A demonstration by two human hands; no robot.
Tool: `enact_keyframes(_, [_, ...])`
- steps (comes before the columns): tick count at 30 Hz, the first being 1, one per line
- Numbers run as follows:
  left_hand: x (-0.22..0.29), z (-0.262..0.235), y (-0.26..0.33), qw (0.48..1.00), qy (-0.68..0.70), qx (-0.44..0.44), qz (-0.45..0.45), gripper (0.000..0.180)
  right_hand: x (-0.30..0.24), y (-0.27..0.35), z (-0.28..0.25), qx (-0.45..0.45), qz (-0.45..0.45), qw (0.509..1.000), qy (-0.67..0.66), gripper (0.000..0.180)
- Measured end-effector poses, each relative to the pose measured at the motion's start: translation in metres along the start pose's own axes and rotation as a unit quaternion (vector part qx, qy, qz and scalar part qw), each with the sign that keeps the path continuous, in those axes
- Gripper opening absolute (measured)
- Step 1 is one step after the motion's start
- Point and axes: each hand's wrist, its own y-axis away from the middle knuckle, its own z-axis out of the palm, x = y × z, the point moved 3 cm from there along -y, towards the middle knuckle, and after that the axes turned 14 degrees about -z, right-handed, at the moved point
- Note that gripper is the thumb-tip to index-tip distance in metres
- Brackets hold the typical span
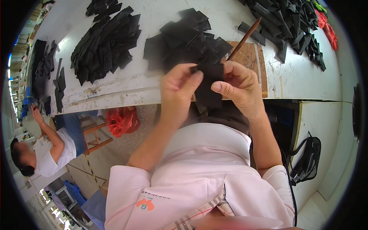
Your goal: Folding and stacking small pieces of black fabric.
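Note:
A piece of black cloth (210, 86) is stretched between my two hands just above the table's front edge. Thumb and fingers of my left hand (178, 86) pinch its left upper edge. My right hand (241, 84) grips the opposite edge, its thumb pointing inward across the cloth. From behind the right fingers a slim brown pointed stick (245, 37) slants up and right; I cannot tell whether the fingers hold it. Close beyond my hands lies a loose heap of flat black cloth pieces (186, 38).
Another heap of black pieces (107, 44) is on the left, and rolled black strips (283, 23) pile up at the far right. A brown board (247, 53) lies on the white table (303, 84). A red plastic bag (122, 120) stands below near a wooden stool (96, 132), where a co-worker (57, 147) sits.

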Motion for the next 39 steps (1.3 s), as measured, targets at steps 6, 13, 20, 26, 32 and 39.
enact_keyframes(6, [-0.008, 0.007, 0.011, 0.988, 0.150, -0.017, -0.026, 0.020, 0.009, 0.003, -0.003, 0.011, -0.129, 0.991, 0.019, 0.011])
enact_keyframes(13, [0.029, -0.003, -0.009, 0.988, -0.012, -0.101, -0.119, 0.028, -0.011, -0.005, -0.016, -0.162, -0.123, 0.960, 0.191, 0.011])
enact_keyframes(20, [0.040, 0.005, -0.014, 0.933, -0.297, -0.148, -0.138, 0.009, -0.018, -0.016, -0.015, -0.252, -0.122, 0.929, 0.243, 0.011])
enact_keyframes(26, [0.026, 0.005, -0.002, 0.902, -0.410, 0.039, 0.127, 0.005, -0.023, -0.006, 0.000, -0.032, -0.286, 0.822, 0.491, 0.027])
enact_keyframes(32, [0.014, 0.038, 0.006, 0.914, -0.330, 0.105, 0.212, 0.009, -0.009, 0.014, -0.004, 0.034, -0.206, 0.946, 0.249, 0.014])
enact_keyframes(39, [0.012, 0.029, 0.007, 0.916, -0.249, 0.210, 0.236, 0.009, -0.004, 0.006, 0.012, -0.008, -0.313, 0.832, 0.458, 0.009])
